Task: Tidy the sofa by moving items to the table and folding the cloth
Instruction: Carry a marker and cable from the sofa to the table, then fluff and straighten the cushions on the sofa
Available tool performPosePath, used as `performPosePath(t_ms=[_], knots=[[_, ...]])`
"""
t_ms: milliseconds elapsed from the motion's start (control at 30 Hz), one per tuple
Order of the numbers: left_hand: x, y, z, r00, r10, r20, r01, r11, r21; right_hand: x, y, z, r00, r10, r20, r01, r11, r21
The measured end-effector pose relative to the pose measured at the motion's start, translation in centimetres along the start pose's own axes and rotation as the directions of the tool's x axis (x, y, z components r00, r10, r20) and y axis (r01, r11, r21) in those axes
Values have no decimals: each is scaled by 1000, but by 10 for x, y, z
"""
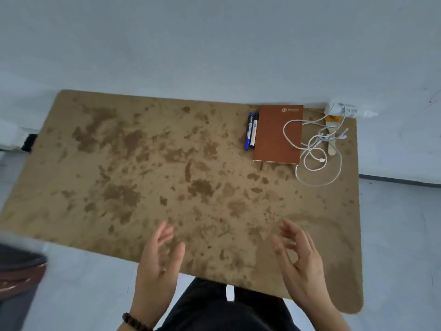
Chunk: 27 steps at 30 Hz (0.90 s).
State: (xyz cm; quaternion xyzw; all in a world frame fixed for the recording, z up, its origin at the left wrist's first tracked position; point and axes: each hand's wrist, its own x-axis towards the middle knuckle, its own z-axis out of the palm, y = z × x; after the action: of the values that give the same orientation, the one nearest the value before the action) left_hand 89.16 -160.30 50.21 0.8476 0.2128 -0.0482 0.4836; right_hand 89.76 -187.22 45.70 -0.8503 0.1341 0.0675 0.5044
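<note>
Table holds notebook, two markers, white cable, far right corner.
Left hand, right hand over near edge, palms facing, fingers loosely spread, holding nothing.

Open table surface spans the frame's left and centre; at upper right, two markers, a notebook and a looped white cable crowd the corner.

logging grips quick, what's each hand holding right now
Left hand: open, fingers relaxed, holding nothing.
Right hand: open, fingers relaxed, holding nothing.
</note>
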Motion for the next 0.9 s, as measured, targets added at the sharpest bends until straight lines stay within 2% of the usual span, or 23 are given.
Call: performPosePath(t_ms=[100, 200, 467, 600, 667, 800, 900], knots=[[-54, -41, -27, 978, -131, -163, 133, 991, 3, -29, -4, 18, 997, 15, 80, -16, 1000, 19], [-91, -68, -63, 937, -177, -301, 179, 984, -22, -50, -21, 35, 988, -26, 149, 22, 999, 33], [-193, -148, -169, 776, -212, -594, 113, 973, -199, -132, -83, 110, 914, -301, 273, 312, 950, 3], [-276, -216, -222, 657, -284, -698, 93, 950, -299, -206, -103, 171, 849, -389, 358, 431, 901, -44], [-314, -252, -247, 575, -336, -746, 78, 930, -359, -239, -114, 206, 812, -418, 407, 474, 880, -42], [-377, -310, -296, 399, -461, -793, 87, 880, -468, -301, -149, 275, 712, -481, 511, 560, 829, 0], [-411, -343, -334, 320, -481, -816, 108, 874, -473, -340, -177, 327, 633, -519, 575, 607, 793, 48]])
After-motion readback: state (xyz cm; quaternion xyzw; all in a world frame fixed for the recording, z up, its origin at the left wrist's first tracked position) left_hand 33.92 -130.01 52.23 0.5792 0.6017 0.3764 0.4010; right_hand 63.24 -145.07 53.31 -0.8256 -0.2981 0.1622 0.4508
